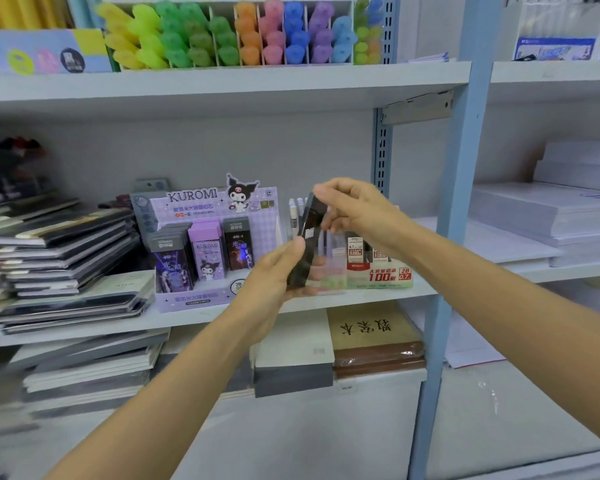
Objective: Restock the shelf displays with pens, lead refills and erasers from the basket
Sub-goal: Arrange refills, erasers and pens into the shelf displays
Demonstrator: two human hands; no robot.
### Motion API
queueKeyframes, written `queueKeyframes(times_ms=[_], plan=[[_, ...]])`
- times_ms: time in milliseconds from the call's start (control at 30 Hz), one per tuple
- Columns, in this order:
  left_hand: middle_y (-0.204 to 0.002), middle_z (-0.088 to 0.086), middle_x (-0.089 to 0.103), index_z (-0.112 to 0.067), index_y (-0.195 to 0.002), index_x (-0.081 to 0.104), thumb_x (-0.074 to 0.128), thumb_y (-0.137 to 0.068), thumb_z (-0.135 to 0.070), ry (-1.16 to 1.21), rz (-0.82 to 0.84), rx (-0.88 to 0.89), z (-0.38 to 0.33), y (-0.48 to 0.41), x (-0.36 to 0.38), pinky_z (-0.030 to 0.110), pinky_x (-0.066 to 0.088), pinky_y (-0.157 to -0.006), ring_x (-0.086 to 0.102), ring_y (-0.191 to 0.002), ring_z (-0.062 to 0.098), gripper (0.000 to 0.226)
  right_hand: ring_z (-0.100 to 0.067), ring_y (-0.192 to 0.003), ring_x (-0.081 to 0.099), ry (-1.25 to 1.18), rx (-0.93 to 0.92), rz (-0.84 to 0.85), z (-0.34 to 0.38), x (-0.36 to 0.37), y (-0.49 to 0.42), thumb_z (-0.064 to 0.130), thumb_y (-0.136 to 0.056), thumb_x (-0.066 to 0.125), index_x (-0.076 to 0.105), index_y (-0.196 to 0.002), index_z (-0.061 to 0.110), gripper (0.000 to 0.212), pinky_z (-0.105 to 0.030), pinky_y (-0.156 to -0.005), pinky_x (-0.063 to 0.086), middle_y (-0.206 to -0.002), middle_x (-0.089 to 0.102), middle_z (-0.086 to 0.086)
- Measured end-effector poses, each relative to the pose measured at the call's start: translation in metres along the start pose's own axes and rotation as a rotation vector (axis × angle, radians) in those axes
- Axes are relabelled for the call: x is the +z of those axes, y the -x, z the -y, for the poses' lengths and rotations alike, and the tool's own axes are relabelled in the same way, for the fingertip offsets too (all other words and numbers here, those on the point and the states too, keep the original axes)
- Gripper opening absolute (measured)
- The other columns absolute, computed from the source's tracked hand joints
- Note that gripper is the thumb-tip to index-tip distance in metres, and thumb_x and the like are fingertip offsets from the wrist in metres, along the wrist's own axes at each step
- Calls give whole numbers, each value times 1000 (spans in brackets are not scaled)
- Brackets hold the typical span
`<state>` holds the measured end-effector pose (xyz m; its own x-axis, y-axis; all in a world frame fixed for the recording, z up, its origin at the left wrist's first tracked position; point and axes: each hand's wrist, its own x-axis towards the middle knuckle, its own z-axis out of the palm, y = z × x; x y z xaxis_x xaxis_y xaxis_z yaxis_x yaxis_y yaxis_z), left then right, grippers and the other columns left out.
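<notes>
- Lilac cardboard display box (219, 209), middle shelf: header reads "KUROMI" in large dark letters. The round front badge reads "2B"; the figure beneath it is partly covered.
- Lilac plastic lead-refill case (207, 251), centre slot of that box: "KUROMI".
- Black lead-refill case (238, 247), right slot: "光" and "暗".
- Pale green display tray (381, 277), just beside the box: red "100" and a red tag "2B 0.7".
- White-and-red refill case (354, 252) in that tray: "0.7".
- Black round sticker (71, 59), top shelf: "黑".
- Tan book cover (368, 329), lower shelf: three large Chinese characters, upside down, not deciphered.
- Dark flat packet (307, 237): small white label, too blurred to read.
</notes>
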<state>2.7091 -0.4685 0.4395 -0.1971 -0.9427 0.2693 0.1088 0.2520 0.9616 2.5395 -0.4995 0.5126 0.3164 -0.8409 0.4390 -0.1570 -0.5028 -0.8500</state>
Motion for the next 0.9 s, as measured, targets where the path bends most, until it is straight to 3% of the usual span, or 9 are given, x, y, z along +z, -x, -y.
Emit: queueKeyframes(times_ms=[67,167,267,400,500,600,700,833,900], plan=[[-97,-1,72,-21,-121,62,59,-93,-34,-75,-89,80,-1,7,-9,22,54,-74,67,-85,7,32,-12,-75,67,23,11,-5,1,17,-3,38,-88,66,59,-109,11,35,-23,-72,54,-96,67,-1],[-95,-7,69,-22,-121,60,71,-86,-23,-204,-276,204,-2,17,-25,14,50,-70,65,-84,1,36,-14,-75,71,-10,105,3,3,38,-10,20,-87,70,56,-117,4,37,-19,-65,56,-102,68,-8],[-114,-3,62,-22,-126,54,75,-84,-23,-427,-370,306,2,25,-44,20,50,-81,60,-99,11,47,-15,-73,71,-56,181,24,6,54,-15,6,-88,67,56,-118,-3,33,-18,-58,55,-103,69,-18],[-123,1,52,-13,-134,45,67,-89,-24,-762,-454,389,14,36,-74,28,41,-94,50,-111,15,51,-24,-84,65,35,-21,-178,12,65,-29,-2,-90,61,58,-120,-5,30,-16,-58,55,-109,65,-24],[-135,11,50,-8,-135,51,63,-92,-23,-1200,-376,382,28,46,-98,37,36,-103,46,-125,28,48,-20,-87,65,267,-150,-255,8,70,-45,0,-89,63,63,-116,1,27,-26,-75,58,-107,69,-18],[-142,13,47,-6,-143,42,61,-93,-30,-1531,-204,326,40,53,-113,44,29,-111,42,-132,31,59,-20,-90,66,499,-208,-218,-4,83,-54,6,-87,66,68,-110,7,23,-39,-91,52,-102,72,-9],[-140,11,48,-9,-144,42,56,-95,-34,-1593,-173,336,43,53,-119,44,28,-112,43,-130,29,57,-20,-90,66,602,-243,-174,-16,100,-61,10,-87,67,70,-109,12,22,-37,-90,51,-99,73,-5],[-133,7,54,-11,-141,46,55,-95,-36,-1591,-216,369,44,49,-120,42,31,-109,48,-126,27,53,-14,-91,62,712,-266,-81,-25,110,-70,12,-91,64,68,-112,13,21,-23,-85,44,-104,72,-3],[-133,6,54,-12,-142,46,54,-95,-36,-1603,-216,380,45,48,-121,42,31,-110,47,-126,26,53,-17,-94,62,733,-237,-27,-23,106,-75,12,-91,63,68,-111,11,20,-27,-87,46,-104,71,-6]])
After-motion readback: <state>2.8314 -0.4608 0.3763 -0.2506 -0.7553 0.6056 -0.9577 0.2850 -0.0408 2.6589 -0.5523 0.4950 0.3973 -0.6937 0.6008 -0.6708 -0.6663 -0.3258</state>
